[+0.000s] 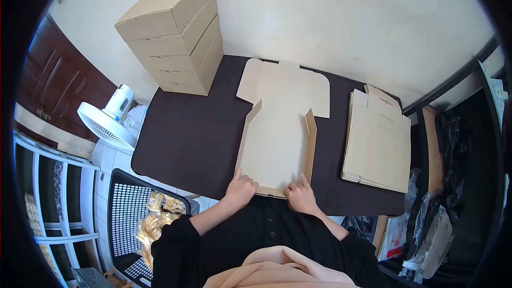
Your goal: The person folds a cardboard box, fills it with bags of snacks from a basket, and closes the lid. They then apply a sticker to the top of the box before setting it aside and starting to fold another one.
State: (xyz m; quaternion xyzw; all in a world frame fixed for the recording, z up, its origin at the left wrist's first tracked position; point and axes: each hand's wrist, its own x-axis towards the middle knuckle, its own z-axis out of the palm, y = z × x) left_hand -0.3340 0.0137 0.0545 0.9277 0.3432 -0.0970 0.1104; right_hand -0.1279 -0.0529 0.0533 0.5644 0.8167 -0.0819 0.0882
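A partly folded cardboard box [277, 149] lies in front of me, its side walls and near wall standing up. Its lid panel with rounded side flaps spreads flat toward the wall. My left hand [241, 190] is closed on the near left corner, index finger pointing up along the side wall. At the near right corner my right hand [302, 194] grips the box the same way, index finger raised by the wall. The thumbs and some fingertips are partly hidden behind the cardboard.
Several closed boxes [176, 42] are stacked at the back left of the dark table [181, 133]. Flat unfolded cartons [376, 138] are piled at the right. A white fan [109, 120], a black basket [125, 218] with gold packets, and a right-hand shelf [434, 154] surround the table.
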